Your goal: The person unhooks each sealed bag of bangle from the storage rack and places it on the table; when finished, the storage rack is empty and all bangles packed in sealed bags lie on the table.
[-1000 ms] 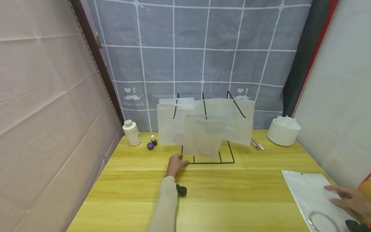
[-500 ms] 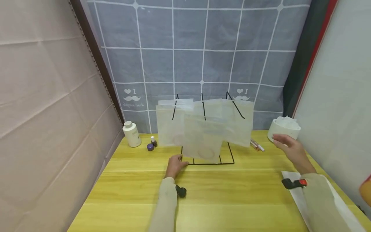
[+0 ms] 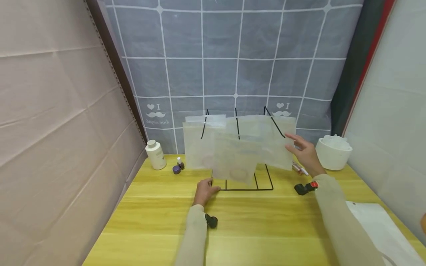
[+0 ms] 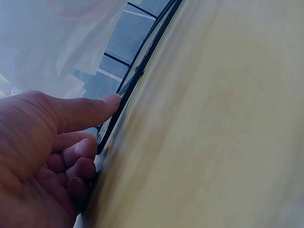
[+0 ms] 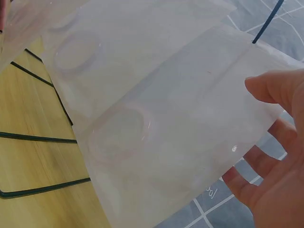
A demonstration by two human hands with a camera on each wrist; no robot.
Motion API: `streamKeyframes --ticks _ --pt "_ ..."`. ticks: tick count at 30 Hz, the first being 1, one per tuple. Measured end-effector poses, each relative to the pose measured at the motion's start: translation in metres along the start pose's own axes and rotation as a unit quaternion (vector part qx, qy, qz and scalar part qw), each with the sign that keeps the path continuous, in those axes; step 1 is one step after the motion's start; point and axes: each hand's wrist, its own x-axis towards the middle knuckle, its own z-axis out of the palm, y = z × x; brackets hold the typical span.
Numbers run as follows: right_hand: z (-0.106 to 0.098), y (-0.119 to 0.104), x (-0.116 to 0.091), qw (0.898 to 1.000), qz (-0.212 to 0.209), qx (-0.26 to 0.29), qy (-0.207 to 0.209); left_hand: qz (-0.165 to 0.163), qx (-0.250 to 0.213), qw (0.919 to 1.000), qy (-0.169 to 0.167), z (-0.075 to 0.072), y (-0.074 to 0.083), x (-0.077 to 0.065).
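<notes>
A black wire rack (image 3: 247, 190) stands at the back of the table, with several translucent plastic pouches hanging from its hooks. My left hand (image 3: 203, 192) holds the rack's front left base corner; in the left wrist view its thumb lies on the wire and the other fingers curl beneath. At the outer edge of the rightmost pouch (image 3: 277, 153) is my right hand (image 3: 307, 153), below the hook's tip. The right wrist view shows that hand's thumb in front of the pouch (image 5: 190, 109) and fingers behind its edge, spread apart. A ring-shaped outline (image 5: 147, 124) shows through the pouch.
On the left stand a white bottle (image 3: 155, 155), a purple-lidded jar (image 3: 176, 170) and a small white-capped bottle (image 3: 181, 164). Behind the right hand are slim tubes (image 3: 301, 169) and a white round container (image 3: 334, 153). Another white pouch (image 3: 382, 225) lies flat at front right.
My right hand has left the pouch lying at front right and moved up and leftward to the rightmost hanging pouch. The left hand has stayed at the rack's base corner.
</notes>
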Motion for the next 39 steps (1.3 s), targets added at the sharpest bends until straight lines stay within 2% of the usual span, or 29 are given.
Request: streamKeyframes --ticks 9,15,18,22,27,32,39 --pt "0.005 -0.002 0.009 1.000 -0.007 -0.017 0.000 0.003 -0.001 1.0000 0.003 0.001 -0.001 0.002" --pt "0.005 0.002 0.007 0.999 -0.027 -0.038 0.012 0.001 -0.008 1.0000 -0.002 0.004 -0.001 -0.001" --pt "0.004 0.001 0.003 0.999 -0.029 -0.044 0.012 0.002 -0.020 0.9998 -0.005 0.004 -0.001 -0.002" --pt "0.002 -0.004 -0.003 0.999 -0.010 -0.043 0.021 0.009 -0.018 0.9998 0.004 0.004 -0.002 -0.002" --pt "-0.002 -0.010 -0.012 0.999 -0.020 -0.033 0.033 0.011 -0.018 0.9997 0.015 0.002 -0.003 0.000" --pt "-0.008 -0.014 -0.023 0.998 -0.028 -0.036 0.038 0.007 -0.018 0.9998 0.007 0.001 -0.001 -0.001" --pt "-0.015 -0.048 -0.046 0.996 -0.059 -0.032 0.053 0.006 -0.005 0.9999 0.007 0.001 0.000 -0.002"
